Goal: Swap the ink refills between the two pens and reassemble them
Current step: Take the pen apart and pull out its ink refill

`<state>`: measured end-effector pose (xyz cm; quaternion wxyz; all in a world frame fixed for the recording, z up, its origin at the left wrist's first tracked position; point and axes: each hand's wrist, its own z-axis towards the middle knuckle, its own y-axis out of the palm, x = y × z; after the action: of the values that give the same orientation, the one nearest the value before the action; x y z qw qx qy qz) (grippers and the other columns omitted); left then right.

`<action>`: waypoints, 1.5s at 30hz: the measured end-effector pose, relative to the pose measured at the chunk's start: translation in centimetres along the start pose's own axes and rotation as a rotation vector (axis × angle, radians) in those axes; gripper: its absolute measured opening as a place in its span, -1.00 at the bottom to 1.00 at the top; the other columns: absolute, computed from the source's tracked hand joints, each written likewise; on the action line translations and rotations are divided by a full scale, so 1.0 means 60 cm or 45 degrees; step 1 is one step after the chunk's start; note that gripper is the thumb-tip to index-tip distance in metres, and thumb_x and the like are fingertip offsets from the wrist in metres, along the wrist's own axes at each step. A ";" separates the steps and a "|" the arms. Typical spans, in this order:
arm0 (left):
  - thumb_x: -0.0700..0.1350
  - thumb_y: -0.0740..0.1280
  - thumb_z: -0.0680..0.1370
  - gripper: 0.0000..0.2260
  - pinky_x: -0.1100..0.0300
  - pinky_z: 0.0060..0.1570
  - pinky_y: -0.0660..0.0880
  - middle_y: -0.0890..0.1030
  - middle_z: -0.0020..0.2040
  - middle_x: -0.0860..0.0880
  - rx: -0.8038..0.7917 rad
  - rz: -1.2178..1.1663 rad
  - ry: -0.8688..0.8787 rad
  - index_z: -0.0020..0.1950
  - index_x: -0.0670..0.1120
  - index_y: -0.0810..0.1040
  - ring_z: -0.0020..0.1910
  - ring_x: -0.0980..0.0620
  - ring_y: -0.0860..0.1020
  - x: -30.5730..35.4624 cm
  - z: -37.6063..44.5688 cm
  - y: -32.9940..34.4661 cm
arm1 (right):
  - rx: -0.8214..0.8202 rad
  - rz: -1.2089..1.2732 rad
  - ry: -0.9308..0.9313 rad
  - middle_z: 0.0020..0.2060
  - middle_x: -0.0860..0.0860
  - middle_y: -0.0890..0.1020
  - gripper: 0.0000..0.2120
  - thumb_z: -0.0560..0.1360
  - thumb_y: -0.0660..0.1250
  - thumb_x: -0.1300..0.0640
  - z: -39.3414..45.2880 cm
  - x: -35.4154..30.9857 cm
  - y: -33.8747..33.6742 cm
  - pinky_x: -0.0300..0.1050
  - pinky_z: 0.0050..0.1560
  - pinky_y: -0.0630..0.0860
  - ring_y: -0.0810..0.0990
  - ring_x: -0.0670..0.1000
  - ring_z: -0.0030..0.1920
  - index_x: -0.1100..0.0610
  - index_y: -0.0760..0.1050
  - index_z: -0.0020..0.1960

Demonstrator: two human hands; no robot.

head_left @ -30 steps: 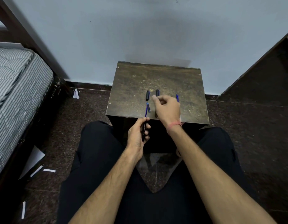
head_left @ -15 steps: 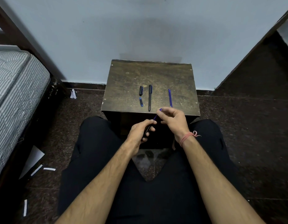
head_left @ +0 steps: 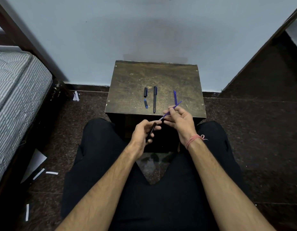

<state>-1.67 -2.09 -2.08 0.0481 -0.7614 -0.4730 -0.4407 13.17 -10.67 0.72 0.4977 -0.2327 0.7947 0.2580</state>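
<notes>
My left hand (head_left: 144,132) grips a black pen barrel (head_left: 152,130) just below the table's front edge. My right hand (head_left: 181,120) pinches a thin blue ink refill (head_left: 173,108) that slants up to the right, its lower end at the barrel's mouth. On the small dark wooden table (head_left: 161,75) lie a black pen cap (head_left: 145,92), a short blue pen piece (head_left: 146,103), a whole black pen (head_left: 154,99) and a second blue refill (head_left: 174,96), all pointing away from me.
A pale wall stands right behind the table. A striped mattress (head_left: 16,90) on a dark frame lies to the left, with paper scraps (head_left: 37,165) on the dark floor beside it. My legs in black trousers are under the hands.
My right hand came back from the table to the barrel and has drawn the blue refill up and to the right, so much more of it shows outside the barrel.
</notes>
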 end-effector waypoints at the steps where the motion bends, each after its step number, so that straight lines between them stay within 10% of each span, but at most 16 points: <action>1: -0.01 0.19 0.60 -0.59 0.27 -0.37 0.30 0.76 -0.03 0.05 0.004 -0.035 0.007 0.20 -0.01 0.81 -0.34 0.19 0.44 0.001 0.001 -0.001 | 0.046 0.017 -0.013 -0.06 0.05 0.76 -0.91 0.75 0.32 0.18 0.003 0.000 -0.001 -0.24 -0.13 0.71 0.69 -0.07 -0.15 0.14 0.60 0.16; 14: -0.14 0.23 0.56 -0.62 0.26 -0.39 0.28 0.70 -0.11 0.02 0.138 -0.428 0.138 0.18 -0.07 0.81 -0.36 0.15 0.41 0.019 0.007 -0.012 | 0.108 -0.276 -0.151 -0.10 0.12 0.74 -0.82 0.62 0.49 0.29 0.047 -0.002 0.074 -0.18 -0.07 0.73 0.76 -0.06 -0.23 0.26 0.69 0.22; 19: -0.19 0.23 0.56 -0.62 0.22 -0.40 0.27 0.71 -0.16 -0.03 0.292 -0.562 0.196 0.33 -0.07 0.66 -0.40 0.12 0.43 0.032 0.007 -0.024 | 0.148 -0.519 -0.208 -0.24 0.07 0.79 -0.81 0.52 0.60 0.23 0.092 -0.011 0.140 0.21 0.04 0.75 0.79 0.06 -0.20 0.12 0.65 0.08; 33: -0.20 0.25 0.56 -0.86 0.23 -0.41 0.29 0.65 -0.23 -0.02 0.263 -0.706 0.187 -0.01 -0.08 0.61 -0.38 0.09 0.42 0.047 0.014 -0.033 | 0.169 -1.317 -0.302 -0.14 0.02 0.80 -0.97 0.46 0.61 0.09 0.159 0.012 0.238 -0.12 0.11 0.66 0.77 0.07 -0.01 0.01 0.77 -0.13; 45: -0.18 0.24 0.61 -0.88 0.23 -0.41 0.30 0.65 -0.21 -0.03 0.247 -0.681 0.173 0.02 -0.07 0.58 -0.37 0.09 0.44 0.047 0.010 -0.027 | 0.205 -1.258 -0.461 -0.23 -0.05 0.78 -0.88 0.50 0.60 -0.02 0.137 -0.004 0.203 -0.15 0.00 0.66 0.76 -0.04 -0.15 0.02 0.75 -0.12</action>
<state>-2.05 1.03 -0.98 0.0344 -0.5703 -0.6926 -0.4404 11.14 3.84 0.03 0.7054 -0.4921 0.5092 -0.0332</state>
